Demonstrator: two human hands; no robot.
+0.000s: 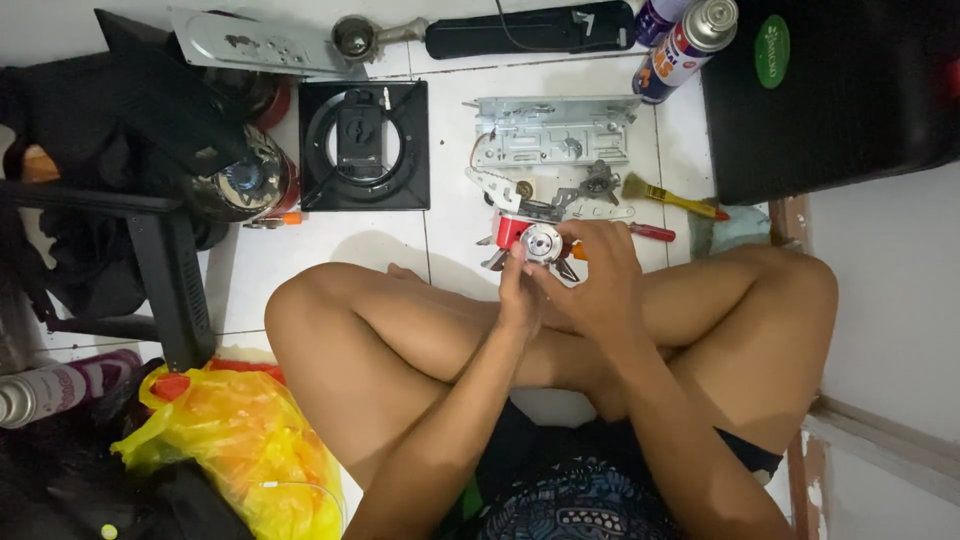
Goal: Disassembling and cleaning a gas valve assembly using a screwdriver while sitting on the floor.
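I sit cross-legged on a white tiled floor. Both hands meet above my shins on a small camping stove burner (537, 243) with a red body, a round silver head and folding metal legs. My left hand (520, 292) pinches it from below and on the left side. My right hand (595, 275) wraps around its right side, fingers over the silver head. The burner's underside is hidden by my fingers.
Beyond the burner lie a grey metal plate (553, 131) with small parts, a yellow brush (668, 196), a red screwdriver (652, 232) and a black square stove frame (364, 145). Spray cans (685, 48) stand at the back. A black case (830, 90) is right, a yellow bag (240, 440) left.
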